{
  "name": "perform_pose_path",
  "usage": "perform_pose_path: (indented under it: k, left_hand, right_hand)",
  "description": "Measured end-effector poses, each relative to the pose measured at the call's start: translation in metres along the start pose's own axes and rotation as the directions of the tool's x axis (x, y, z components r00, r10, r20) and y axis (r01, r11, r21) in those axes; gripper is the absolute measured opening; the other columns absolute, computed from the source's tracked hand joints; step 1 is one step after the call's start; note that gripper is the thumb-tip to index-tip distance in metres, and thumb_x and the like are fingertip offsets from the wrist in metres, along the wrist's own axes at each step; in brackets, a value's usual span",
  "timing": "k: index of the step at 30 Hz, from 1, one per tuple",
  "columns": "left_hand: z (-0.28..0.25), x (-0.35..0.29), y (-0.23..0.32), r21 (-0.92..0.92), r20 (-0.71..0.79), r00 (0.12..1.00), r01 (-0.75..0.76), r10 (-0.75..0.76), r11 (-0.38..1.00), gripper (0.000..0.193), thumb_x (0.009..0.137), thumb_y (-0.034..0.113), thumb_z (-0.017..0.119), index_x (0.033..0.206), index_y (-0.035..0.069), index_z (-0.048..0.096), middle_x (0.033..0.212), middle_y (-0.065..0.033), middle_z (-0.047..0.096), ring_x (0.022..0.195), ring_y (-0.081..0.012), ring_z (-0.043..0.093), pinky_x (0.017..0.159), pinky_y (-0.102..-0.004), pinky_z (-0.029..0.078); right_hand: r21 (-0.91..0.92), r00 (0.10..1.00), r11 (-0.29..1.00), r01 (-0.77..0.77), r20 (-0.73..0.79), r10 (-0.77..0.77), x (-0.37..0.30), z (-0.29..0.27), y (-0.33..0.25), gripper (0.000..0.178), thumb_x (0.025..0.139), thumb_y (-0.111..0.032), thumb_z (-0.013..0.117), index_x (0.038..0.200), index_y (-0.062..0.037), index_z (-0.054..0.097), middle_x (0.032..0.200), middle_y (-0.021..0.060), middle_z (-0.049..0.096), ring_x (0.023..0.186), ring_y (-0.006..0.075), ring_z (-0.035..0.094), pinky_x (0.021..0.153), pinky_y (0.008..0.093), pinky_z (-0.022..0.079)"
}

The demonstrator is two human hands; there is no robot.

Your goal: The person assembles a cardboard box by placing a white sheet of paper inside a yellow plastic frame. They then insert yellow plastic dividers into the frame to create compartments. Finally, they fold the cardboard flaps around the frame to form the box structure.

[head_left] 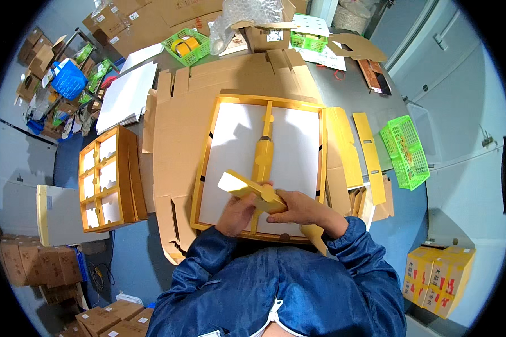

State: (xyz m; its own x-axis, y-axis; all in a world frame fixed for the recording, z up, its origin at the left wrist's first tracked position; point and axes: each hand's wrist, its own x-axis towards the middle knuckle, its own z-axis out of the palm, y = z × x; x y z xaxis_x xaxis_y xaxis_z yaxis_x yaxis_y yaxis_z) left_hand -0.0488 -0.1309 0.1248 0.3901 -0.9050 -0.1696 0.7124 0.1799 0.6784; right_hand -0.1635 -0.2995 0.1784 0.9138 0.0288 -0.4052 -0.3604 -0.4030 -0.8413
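Note:
Both my hands hold a yellow cardboard strip (239, 183) above the near part of a shallow yellow tray. My left hand (237, 214) is closed on its underside left of the middle, and my right hand (302, 210) grips its right end. The strip is tilted, with a bright white patch at its left end. The yellow-rimmed tray (204, 163) has a white bottom. A long yellow divider (263, 153) with rounded notches runs down its middle, from the far wall toward me; the held strip partly hides its near end.
Flattened brown cardboard (177, 135) lies under the tray. Flat yellow strips (369, 154) and a green basket (405, 151) are at the right. A yellow compartment box (130, 180) and white sheets (126, 92) stand left. Bubble wrap (247, 22) and another green basket (192, 57) sit at the back.

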Motion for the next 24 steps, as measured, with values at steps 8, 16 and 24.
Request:
perform_pose_path:
  k: [8,16,24]
  left_hand:
    - [-0.03,0.007,0.046,0.011,-0.135,0.984,-0.119,0.119,0.993,0.039,0.093,0.027,0.05,0.125,0.004,0.047,0.124,-0.0111,0.054,0.115,-0.0272,0.051,0.101,-0.0421,0.038]
    - [-0.055,0.009,0.04,0.041,-0.14,0.979,-0.143,0.148,0.989,0.036,0.093,0.025,0.049,0.124,0.005,0.049,0.121,-0.0112,0.056,0.11,-0.0242,0.054,0.095,-0.0405,0.044]
    - [-0.079,0.003,0.07,-0.027,-0.24,0.931,-0.288,0.274,0.957,0.04,0.097,0.027,0.045,0.132,0.009,0.04,0.128,-0.012,0.052,0.113,-0.025,0.053,0.097,-0.0417,0.045]
  right_hand:
    - [-0.08,0.981,0.996,0.038,-0.189,-0.053,-0.016,-0.001,0.015,0.085,0.068,-0.041,0.077,0.132,-0.0005,0.038,0.114,0.023,0.057,0.109,0.0346,0.055,0.093,0.037,0.043]
    - [-0.114,0.987,0.993,0.003,-0.16,-0.022,-0.009,0.012,0.032,0.075,0.07,-0.044,0.073,0.125,-0.0026,0.043,0.098,0.0232,0.063,0.095,0.0389,0.06,0.083,0.0403,0.047]
    - [-0.175,0.986,0.982,-0.064,-0.164,0.035,-0.014,-0.006,0.046,0.044,0.078,-0.043,0.067,0.094,-0.0021,0.062,0.076,0.0179,0.065,0.076,0.0348,0.063,0.069,0.041,0.049]
